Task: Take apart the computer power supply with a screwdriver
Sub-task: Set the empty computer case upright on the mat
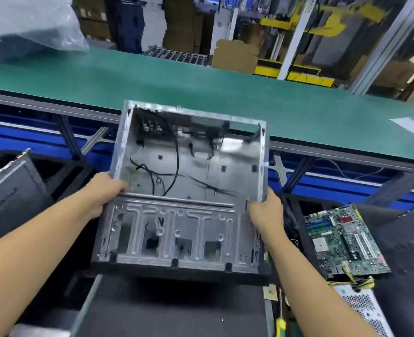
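An empty grey metal computer case is held up in the air in front of me, its open side facing me, with loose black cables inside. My left hand grips its left edge, fingers curled over the rim. My right hand grips its right edge. A perforated silver power supply with yellow and black wires lies at the lower right. A screwdriver with a yellow and green handle lies at the bottom edge, right of the black mat.
A green motherboard lies to the right on a dark surface. A dark case panel leans at the left. Beyond runs a long green conveyor belt, with a plastic-wrapped bundle at its far left and cardboard boxes behind.
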`<state>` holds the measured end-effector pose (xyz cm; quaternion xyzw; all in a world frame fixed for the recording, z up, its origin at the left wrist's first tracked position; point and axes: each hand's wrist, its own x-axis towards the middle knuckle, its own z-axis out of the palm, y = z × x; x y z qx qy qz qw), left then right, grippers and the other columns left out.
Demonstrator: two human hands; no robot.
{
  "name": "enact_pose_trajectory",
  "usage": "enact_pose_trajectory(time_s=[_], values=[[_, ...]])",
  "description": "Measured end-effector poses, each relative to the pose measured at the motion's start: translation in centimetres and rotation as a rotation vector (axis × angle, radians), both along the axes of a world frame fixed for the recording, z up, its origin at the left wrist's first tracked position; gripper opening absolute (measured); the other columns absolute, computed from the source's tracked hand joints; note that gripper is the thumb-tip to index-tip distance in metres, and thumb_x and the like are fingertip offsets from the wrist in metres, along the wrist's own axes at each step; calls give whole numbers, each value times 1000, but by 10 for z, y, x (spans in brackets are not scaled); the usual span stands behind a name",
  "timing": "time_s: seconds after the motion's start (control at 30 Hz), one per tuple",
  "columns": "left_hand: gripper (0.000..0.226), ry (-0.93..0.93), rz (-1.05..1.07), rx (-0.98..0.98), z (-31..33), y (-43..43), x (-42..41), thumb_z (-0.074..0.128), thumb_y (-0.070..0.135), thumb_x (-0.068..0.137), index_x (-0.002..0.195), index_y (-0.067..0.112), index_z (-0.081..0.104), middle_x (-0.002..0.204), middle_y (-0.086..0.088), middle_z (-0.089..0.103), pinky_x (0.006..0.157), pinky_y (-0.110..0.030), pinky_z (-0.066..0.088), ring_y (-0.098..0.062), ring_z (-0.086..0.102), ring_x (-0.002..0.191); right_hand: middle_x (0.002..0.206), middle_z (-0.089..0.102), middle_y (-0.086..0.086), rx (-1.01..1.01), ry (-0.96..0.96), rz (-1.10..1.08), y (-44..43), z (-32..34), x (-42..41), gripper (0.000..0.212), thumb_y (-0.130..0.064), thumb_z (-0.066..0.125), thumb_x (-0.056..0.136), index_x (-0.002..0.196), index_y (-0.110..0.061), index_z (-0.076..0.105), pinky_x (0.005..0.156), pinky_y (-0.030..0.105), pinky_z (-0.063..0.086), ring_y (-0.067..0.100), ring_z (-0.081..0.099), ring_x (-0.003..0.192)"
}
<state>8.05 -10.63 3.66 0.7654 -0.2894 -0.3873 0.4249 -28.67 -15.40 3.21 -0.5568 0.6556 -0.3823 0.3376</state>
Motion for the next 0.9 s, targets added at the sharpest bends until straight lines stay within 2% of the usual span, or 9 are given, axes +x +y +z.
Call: enact_pose_trajectory(time_s=[0.13, 0.27, 0.43, 0.5, 0.57, 0.63, 0.73, 0.8, 0.9], values=[[21, -26, 14, -212, -25, 16, -10, 62, -5, 81, 95, 11, 63, 88, -9, 66, 74, -36, 49, -27, 61, 81, 86, 65, -2, -94, -125, -40, 16, -14, -3, 66, 4, 45, 85, 139, -34, 46, 40, 18, 42, 3, 50, 48], [31, -34, -40, -189, -70, 37, -20, 65, 1, 83, 111, 14, 61, 97, -5, 70, 89, -45, 50, -26, 66, 91, 81, 61, -11, -32, -107, -104, 43, -45, -12, 73, 4, 49, 87, 150, -29, 32, 46, 10, 43, 3, 53, 52], [28, -68, -71, -148, -86, 51, -24, 65, 13, 89, 113, 27, 59, 100, 9, 68, 86, -36, 44, -12, 63, 93, 86, 60, -24, 31, -136, -104, 63, -61, -19, 62, 5, 54, 85, 141, -20, 42, 54, 0, 41, -16, 57, 67], [22, -39, -42, -120, -94, 61, -25, 66, 20, 89, 105, 34, 63, 89, 14, 72, 78, -33, 48, -8, 64, 86, 89, 65, -14, 90, -181, -133, 72, -69, -18, 48, 3, 55, 85, 128, -20, 53, 57, 5, 43, -8, 60, 68], [17, -18, -12, -152, -103, 74, -31, 67, 24, 88, 92, 41, 69, 81, 24, 72, 69, -27, 48, 0, 62, 79, 85, 66, -4, 151, -221, -194, 85, -79, -13, 31, 0, 56, 86, 111, -18, 58, 65, 24, 47, 14, 61, 73], [25, 8, 56, -208, -111, 84, -39, 67, 21, 88, 84, 45, 72, 80, 28, 71, 69, -27, 49, 0, 62, 80, 78, 59, 0, 194, -216, -269, 96, -90, -10, 19, -2, 57, 87, 103, -13, 55, 65, 28, 38, 23, 54, 75], [9, 78, 152, -208, -110, 84, -48, 64, 30, 79, 82, 33, 73, 76, 13, 73, 72, -37, 49, -13, 63, 79, 76, 58, 0, 226, -192, -320, 98, -90, -7, 15, -8, 58, 90, 105, -10, 57, 56, 24, 32, 19, 53, 68], [20, 105, 190, -190, -111, 79, -48, 66, 37, 73, 84, 20, 70, 78, 3, 72, 74, -42, 49, -24, 65, 82, 75, 59, 2, 233, -199, -326, 94, -88, -7, 10, -9, 58, 90, 99, -14, 55, 54, 22, 31, 15, 53, 66], [18, 114, 181, -177, -119, 75, -45, 72, 35, 82, 87, 18, 70, 76, 3, 74, 73, -40, 50, -24, 68, 82, 71, 53, 6, 248, -166, -306, 92, -89, -8, 12, -10, 57, 89, 83, -13, 47, 52, 27, 30, 23, 50, 61]])
